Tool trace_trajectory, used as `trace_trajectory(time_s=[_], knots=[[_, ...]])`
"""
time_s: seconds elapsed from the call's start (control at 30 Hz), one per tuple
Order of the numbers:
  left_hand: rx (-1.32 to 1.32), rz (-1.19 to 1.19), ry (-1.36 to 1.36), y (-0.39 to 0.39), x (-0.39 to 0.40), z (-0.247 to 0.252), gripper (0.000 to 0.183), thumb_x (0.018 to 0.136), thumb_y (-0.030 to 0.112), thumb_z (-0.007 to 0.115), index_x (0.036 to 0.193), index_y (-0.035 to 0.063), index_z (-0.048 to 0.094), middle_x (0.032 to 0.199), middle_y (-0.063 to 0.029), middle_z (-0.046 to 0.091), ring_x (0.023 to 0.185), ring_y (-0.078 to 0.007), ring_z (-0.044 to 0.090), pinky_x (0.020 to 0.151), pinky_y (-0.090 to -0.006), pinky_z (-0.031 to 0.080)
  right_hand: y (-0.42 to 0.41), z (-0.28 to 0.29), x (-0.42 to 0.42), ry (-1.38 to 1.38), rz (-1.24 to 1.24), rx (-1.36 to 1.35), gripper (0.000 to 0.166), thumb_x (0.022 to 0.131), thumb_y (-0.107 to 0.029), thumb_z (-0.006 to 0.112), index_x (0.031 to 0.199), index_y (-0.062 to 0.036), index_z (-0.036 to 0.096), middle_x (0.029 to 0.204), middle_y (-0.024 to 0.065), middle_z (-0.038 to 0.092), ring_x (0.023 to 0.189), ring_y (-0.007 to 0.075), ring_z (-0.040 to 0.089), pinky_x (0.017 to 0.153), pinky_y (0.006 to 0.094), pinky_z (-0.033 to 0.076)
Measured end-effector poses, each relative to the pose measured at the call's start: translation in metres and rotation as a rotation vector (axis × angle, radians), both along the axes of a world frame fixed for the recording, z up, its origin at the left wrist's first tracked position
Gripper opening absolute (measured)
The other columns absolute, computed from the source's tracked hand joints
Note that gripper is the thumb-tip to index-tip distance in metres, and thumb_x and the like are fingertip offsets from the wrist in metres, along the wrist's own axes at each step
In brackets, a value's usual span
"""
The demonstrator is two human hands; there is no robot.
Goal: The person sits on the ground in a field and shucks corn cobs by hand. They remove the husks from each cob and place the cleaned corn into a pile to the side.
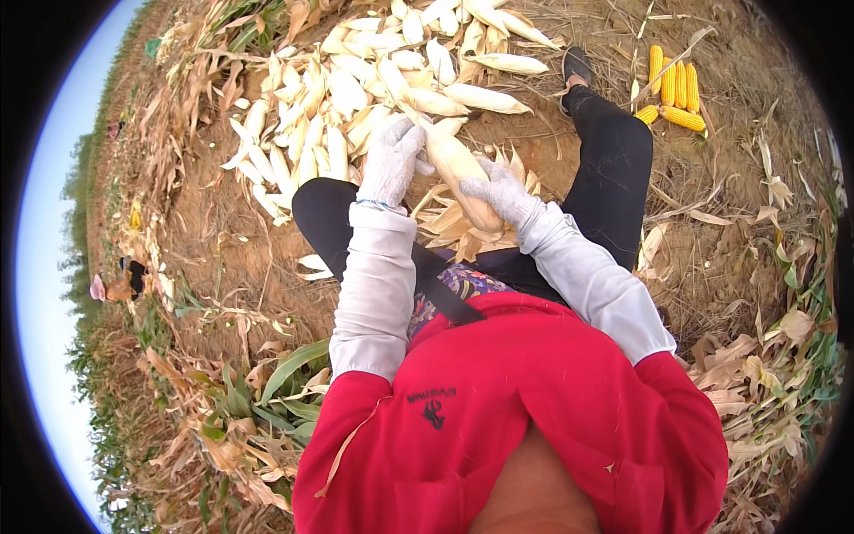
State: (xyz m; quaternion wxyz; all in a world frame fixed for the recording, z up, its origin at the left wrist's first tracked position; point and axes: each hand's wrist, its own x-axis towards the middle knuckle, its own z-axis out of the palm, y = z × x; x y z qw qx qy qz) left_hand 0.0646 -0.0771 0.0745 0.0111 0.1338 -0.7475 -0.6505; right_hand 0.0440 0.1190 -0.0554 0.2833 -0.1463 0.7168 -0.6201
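Observation:
An ear of corn in its pale husk [457,170] lies slantwise between my two gloved hands, above the ground between my legs. My left hand [398,147], in a light knit glove, is closed around the narrow upper end of the husk. Lower down, my right hand [499,190], gloved alike, grips the ear's thicker end from the right side. Beyond my hands spreads a large heap of ears in pale husks [347,93]. Loose dry husks [450,220] lie beneath the held ear. Several bare yellow corn cobs [680,85] rest on the soil past my right knee.
My bent legs in black trousers [610,153] flank the work area. Dry corn stalks and leaves [193,127] line the left, with more at the lower right [747,380]. Far left, a person in a pink hat [119,288] is at the field's edge.

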Motion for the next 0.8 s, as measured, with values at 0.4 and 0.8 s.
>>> trace_trajectory(time_s=[0.4,0.8], knots=[[0.012,0.069,-0.097,-0.010,0.006,-0.001,0.023,0.095,0.021,0.062,0.096,-0.0003,0.069,0.074,-0.0048,0.066,0.056,-0.0117,0.061,0.048,-0.0235,0.045,0.004,0.034,0.004,0.108,0.055,0.121,0.076,0.081,-0.043,0.077,0.141,-0.0032,0.055,0.129,0.0181,0.065,0.119,0.0269,0.061,0.104,0.0352,0.045],[-0.817,-0.084,-0.345,-0.022,0.019,-0.080,0.030,0.099,0.031,0.054,0.113,0.0114,0.072,0.097,-0.0134,0.073,0.081,-0.0257,0.071,0.075,-0.0423,0.057,0.002,-0.001,-0.014,-0.440,-0.308,-0.603,0.042,0.094,-0.023,0.069,0.127,0.0002,0.057,0.110,0.0145,0.069,0.094,0.0240,0.070,0.084,0.0350,0.059]])
